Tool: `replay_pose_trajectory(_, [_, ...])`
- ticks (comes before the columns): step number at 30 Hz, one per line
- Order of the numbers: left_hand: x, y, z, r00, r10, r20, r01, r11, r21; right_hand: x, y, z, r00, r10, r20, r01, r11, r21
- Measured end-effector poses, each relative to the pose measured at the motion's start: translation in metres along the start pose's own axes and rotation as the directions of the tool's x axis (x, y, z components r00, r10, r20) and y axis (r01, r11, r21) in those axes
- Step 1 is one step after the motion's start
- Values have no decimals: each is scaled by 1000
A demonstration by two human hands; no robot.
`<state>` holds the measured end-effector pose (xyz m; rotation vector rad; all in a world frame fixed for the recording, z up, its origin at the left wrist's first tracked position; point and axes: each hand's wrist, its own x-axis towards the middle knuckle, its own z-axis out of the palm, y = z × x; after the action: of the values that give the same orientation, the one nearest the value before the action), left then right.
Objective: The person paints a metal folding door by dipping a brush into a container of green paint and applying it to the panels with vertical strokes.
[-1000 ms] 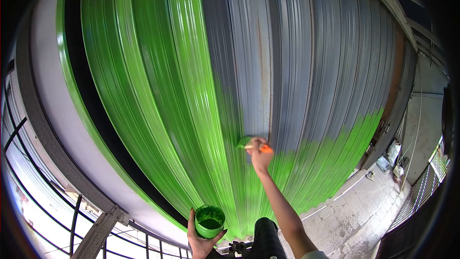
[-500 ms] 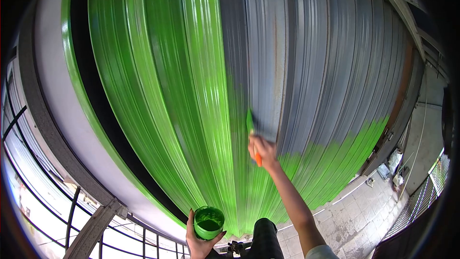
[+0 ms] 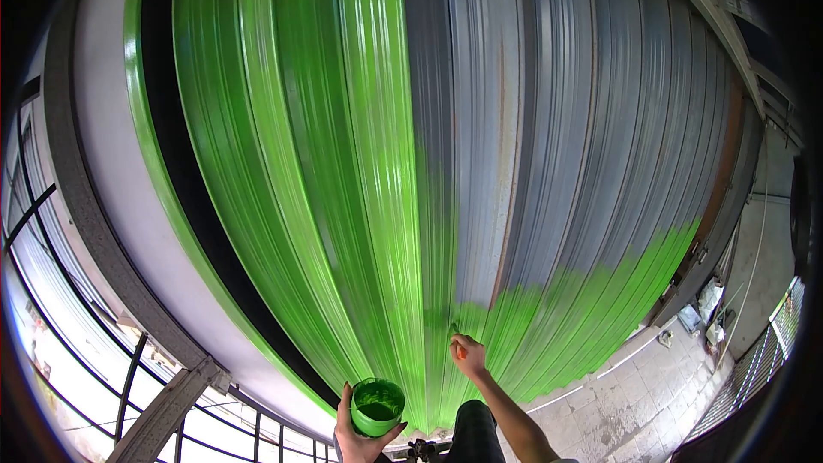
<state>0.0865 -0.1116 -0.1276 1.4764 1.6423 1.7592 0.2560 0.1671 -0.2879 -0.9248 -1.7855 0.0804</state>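
The right hand (image 3: 469, 357) is closed around the orange handle of a paintbrush (image 3: 457, 341), fingers wrapped tight, arm stretched up from the lower edge of the view. The brush's green-loaded bristles touch the corrugated metal shutter (image 3: 549, 120) low down, right at the border where the fresh green paint meets the bare grey slats.

The left hand (image 3: 360, 433) is cupped under a small green paint cup (image 3: 376, 405), fingers curled up around its sides, holding it upright near the bottom of the view, to the left of the brush and apart from it. Dark green paint shows inside the cup.

The left part of the shutter is coated bright green; the right part is grey with rust streaks, green only along its lower band. A paved floor (image 3: 634, 403) lies lower right, and a window frame (image 3: 129, 394) lower left.

Compared with half a second ago, the right hand has come down: the brush was then higher up on the grey strip, pointing upward, and it now sits lower, near the green band. The cup stays in nearly the same spot.
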Motion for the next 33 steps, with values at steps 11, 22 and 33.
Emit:
replay_pose_trajectory(11, [2,1,-8,1000,-15,-5,15,1000,27,104,-36,-13,992,-33,-123,37,999,37])
replay_pose_trajectory(22, [1,-14,-6,1000,5,7,-6,991,133,146,-70,-52,828,-478,-293,419,875,-244])
replay_pose_trajectory(33, [-1,-6,-2,996,-92,7,92,995,-26,-1,8,11,940,-334,70,341,909,-241])
